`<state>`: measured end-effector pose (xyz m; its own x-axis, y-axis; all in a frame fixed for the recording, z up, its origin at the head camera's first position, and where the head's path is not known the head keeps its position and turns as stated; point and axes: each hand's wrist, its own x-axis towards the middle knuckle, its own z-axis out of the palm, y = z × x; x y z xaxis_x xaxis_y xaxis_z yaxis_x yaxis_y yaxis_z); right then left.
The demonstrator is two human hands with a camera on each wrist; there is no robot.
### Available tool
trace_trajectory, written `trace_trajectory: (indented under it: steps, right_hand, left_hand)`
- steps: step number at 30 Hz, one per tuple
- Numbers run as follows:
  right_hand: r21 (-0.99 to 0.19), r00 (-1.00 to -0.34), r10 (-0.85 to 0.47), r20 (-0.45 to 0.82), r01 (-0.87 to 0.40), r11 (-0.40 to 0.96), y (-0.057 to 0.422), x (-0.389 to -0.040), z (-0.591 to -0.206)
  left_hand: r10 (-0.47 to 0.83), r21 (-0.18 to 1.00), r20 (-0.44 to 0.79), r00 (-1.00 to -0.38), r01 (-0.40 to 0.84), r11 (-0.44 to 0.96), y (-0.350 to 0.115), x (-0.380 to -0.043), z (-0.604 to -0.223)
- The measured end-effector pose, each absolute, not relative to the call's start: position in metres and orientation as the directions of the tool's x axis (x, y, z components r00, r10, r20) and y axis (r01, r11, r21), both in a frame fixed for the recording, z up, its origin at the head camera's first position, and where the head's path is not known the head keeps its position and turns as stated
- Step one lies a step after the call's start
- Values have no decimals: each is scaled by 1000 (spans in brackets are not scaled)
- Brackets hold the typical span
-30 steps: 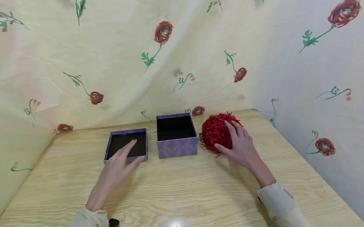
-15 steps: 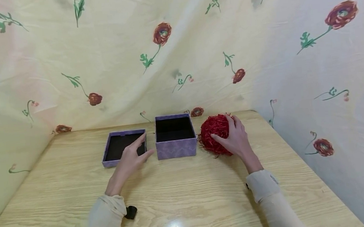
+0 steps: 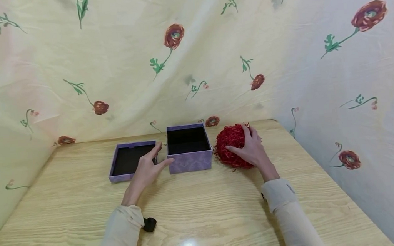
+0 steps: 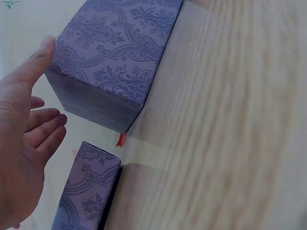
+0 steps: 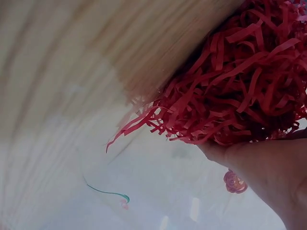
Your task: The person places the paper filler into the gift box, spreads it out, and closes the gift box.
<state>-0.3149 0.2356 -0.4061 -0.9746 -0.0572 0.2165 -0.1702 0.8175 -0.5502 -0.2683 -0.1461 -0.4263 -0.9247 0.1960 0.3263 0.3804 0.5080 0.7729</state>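
A purple patterned box [image 3: 189, 162] stands uncovered in the middle of the table, its inside black. To its left a shallow matching lid [image 3: 120, 178] lies with its black inside up, partly hidden by my left hand [image 3: 147, 169]. That hand's thumb reaches the box's front left corner, and its fingers extend loosely beside the left wall. In the left wrist view, the left hand [image 4: 24, 129] shows gaps between its fingers. At right, my right hand [image 3: 252, 149] rests spread on a heap of red shredded paper [image 3: 231, 135], thumb in front and fingers over its far side.
All of it rests on a light wooden table [image 3: 203, 203]. A cream cloth [image 3: 126, 59] with red flowers hangs behind and at both sides. A small black object [image 3: 149, 224] sits at my left cuff.
My left hand has moved right, from over the lid to the box's left front corner. My right hand has shifted slightly left on the red shredded paper. The box stays put.
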Motion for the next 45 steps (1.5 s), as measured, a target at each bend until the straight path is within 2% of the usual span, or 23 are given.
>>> trace_trajectory:
  steps: [14, 41, 45]
  right_hand:
    - [-562, -991, -78, 110, -127, 818, 235, -320, -409]
    - [-508, -998, -53, 24, -58, 860, 235, -325, -407]
    - [-503, -998, -46, 45, -63, 862, 236, -325, -406]
  left_hand:
    - [192, 796, 320, -928, 373, 477, -143, -276, -433]
    - [195, 805, 344, -918, 396, 442, -138, -278, -433]
    - [199, 810, 338, -920, 392, 436, -138, -279, -433]
